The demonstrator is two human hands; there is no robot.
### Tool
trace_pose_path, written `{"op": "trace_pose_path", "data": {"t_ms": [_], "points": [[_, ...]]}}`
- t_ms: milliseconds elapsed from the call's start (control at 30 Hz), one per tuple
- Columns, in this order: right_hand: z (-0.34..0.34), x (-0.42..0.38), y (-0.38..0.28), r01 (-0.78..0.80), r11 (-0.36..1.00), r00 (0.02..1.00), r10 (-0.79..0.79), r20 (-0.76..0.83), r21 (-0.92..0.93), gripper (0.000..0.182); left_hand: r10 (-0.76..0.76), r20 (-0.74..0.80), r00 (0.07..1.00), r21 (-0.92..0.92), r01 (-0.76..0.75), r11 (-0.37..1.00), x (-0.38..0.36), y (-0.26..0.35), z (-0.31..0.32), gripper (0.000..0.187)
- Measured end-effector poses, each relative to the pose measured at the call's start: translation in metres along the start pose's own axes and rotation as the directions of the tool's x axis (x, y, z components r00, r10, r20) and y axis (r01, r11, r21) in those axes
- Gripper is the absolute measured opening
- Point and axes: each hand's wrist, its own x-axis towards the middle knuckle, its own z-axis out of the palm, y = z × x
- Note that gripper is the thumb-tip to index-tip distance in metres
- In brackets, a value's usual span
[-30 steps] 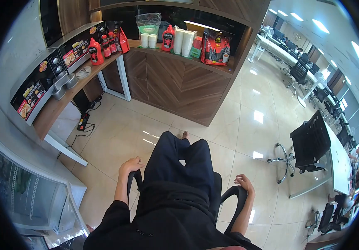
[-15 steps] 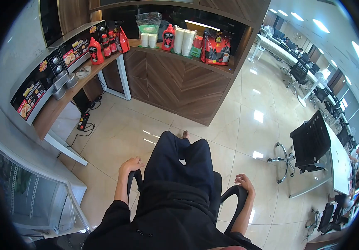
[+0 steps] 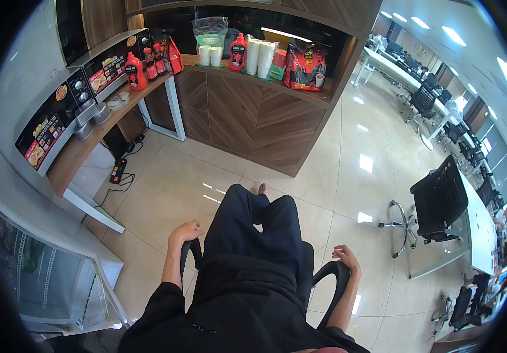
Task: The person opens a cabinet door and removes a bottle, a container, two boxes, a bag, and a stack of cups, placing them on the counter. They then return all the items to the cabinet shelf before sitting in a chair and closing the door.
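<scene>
Head view, the only one: person seated in a black office chair with curved black armrests (image 3: 324,276), dressed all in black, legs crossed, one bare foot out over the glossy cream tile floor (image 3: 335,176)

Left hand (image 3: 184,232): on the front end of the left armrest (image 3: 190,250), fingers curled over it, grip wrapped loosely on the armrest, nothing else held

Right hand (image 3: 345,259): resting on top of the right armrest (image 3: 331,272), fingers bent and loose; whether this grip actually clamps the armrest, cannot tell

Both armrests sit tight against the person's hips, hands well apart from everything on the benches

Ahead: dark wood-panelled corner bench (image 3: 253,117) with a shelf recess. On it a red chili sauce bottle (image 3: 237,54), two stacks of white paper cups (image 3: 259,57), two short white cups (image 3: 210,56), a clear plastic bag with green contents (image 3: 209,32), a red and black coffee bag (image 3: 305,67)

Left: narrow wooden bench on white legs (image 3: 83,150) carrying two boxy appliances with food pictures on the front (image 3: 47,126), small metal tins (image 3: 91,115), another red sauce bottle (image 3: 134,73). Black power strip (image 3: 117,172) on the floor beneath, cable trailing

Near left: white-framed glass cabinet (image 3: 42,276)

Right: empty black mesh office chair on a chrome base (image 3: 435,206) pushed against a long white bench (image 3: 479,229); more chairs and benches run back down the room under ceiling lights
</scene>
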Motion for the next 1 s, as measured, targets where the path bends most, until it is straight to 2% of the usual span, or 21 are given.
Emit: {"op": "trace_pose_path", "data": {"t_ms": [533,833,1000], "points": [[-0.001,-0.001,-0.001,0.013,1.0,1.0,-0.013,0.006,-0.014,0.028,0.016,0.0,1.0,0.02,-0.016,1.0,0.0,0.001,-0.002,0.062],[-0.001,0.001,0.002,0.014,1.0,1.0,-0.014,0.01,0.008,0.029,-0.04,-0.003,0.999,0.024,0.04,0.999,-0.01,0.01,-0.006,0.061],[-0.001,0.001,0.002,0.017,1.0,1.0,-0.017,0.01,-0.006,0.029,0.006,0.002,1.0,0.008,-0.006,1.0,0.0,0.0,-0.001,0.061]]}}
